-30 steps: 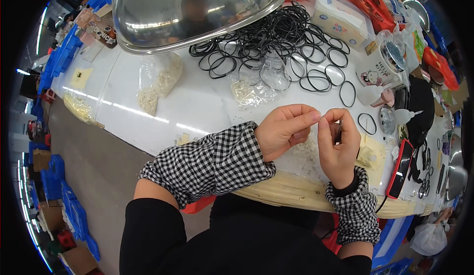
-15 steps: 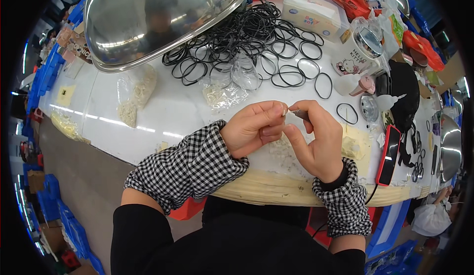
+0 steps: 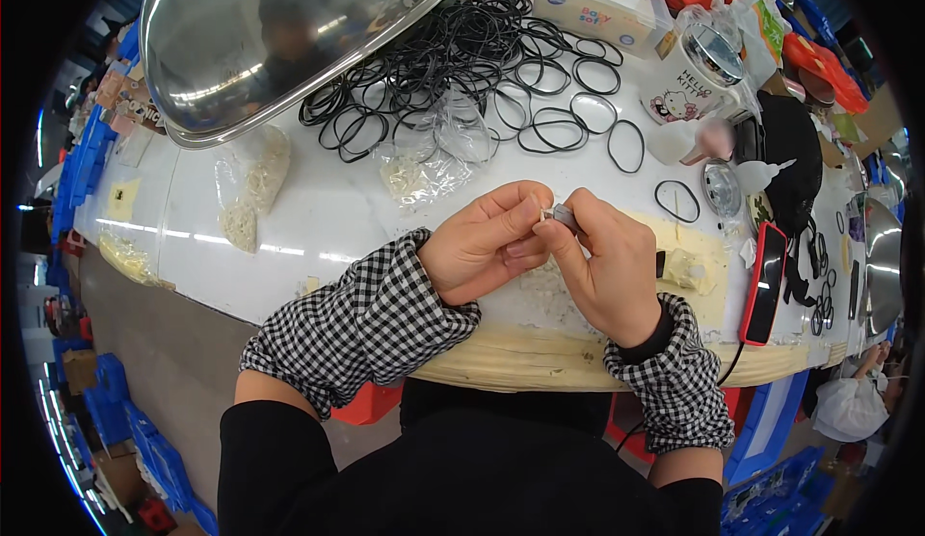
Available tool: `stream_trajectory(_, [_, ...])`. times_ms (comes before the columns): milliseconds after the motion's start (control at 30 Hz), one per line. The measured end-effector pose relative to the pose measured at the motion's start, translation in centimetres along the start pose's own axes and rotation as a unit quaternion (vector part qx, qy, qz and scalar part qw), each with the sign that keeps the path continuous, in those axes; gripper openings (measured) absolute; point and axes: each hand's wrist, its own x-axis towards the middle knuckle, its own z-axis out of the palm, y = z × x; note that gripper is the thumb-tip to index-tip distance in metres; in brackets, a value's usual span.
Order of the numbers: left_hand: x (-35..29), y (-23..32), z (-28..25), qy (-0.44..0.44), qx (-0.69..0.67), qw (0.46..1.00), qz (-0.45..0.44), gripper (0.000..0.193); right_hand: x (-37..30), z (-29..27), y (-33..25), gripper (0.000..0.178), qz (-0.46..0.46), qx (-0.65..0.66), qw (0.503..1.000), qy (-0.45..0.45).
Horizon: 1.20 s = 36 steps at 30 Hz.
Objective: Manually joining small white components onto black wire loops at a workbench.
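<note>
Just above the near part of the table, my left hand (image 3: pixel 487 244) is closed, its thumb and fingertips pinching a small whitish piece (image 3: pixel 545 215). My right hand (image 3: pixel 612 264) meets it from the other side, thumb and index finger closed on a small flat grey tool (image 3: pixel 565 216). The tool's tip is at the whitish piece; whether they touch I cannot tell, and the fingers hide most of both. Beyond my hands lies a clear plastic bag (image 3: pixel 414 172) with small cream-coloured pieces in it. Another bag of such pieces (image 3: pixel 252 189) rests farther left.
A heap of black rubber bands (image 3: pixel 434 69) spreads over the back of the table, beside a large shiny metal bowl (image 3: pixel 289 45). On the right are a white cup (image 3: pixel 682 83), a black cloth item (image 3: pixel 792 160) and a red-cased phone (image 3: pixel 763 286) with a cable. A tissue pack (image 3: pixel 597 6) stands behind.
My right thumb has closed in against the index finger, and the grey tool has come to the whitish piece. The whole view has shifted slightly.
</note>
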Motion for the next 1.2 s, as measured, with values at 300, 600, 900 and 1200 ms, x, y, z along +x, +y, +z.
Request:
stream_trajectory(300, [0.22,-0.37,-0.44,-0.031,-0.023,0.999,0.016,0.017,0.00,0.23,0.15,0.030,-0.016,0.017,1.000,0.021])
stream_trajectory(600, [0.22,-0.35,-0.34,-0.034,-0.028,0.999,0.019,0.016,-0.03,0.14,-0.02,0.027,-0.020,0.032,0.999,0.021])
stream_trajectory(900, [0.14,-0.06,0.19,-0.007,0.010,1.000,0.002,0.022,-0.03,0.25,0.27,0.027,-0.029,0.033,0.999,0.023])
stream_trajectory(1200, [0.18,-0.27,-0.26,-0.035,-0.017,0.999,0.012,0.019,-0.04,0.08,0.06,0.028,-0.019,0.051,0.998,0.011])
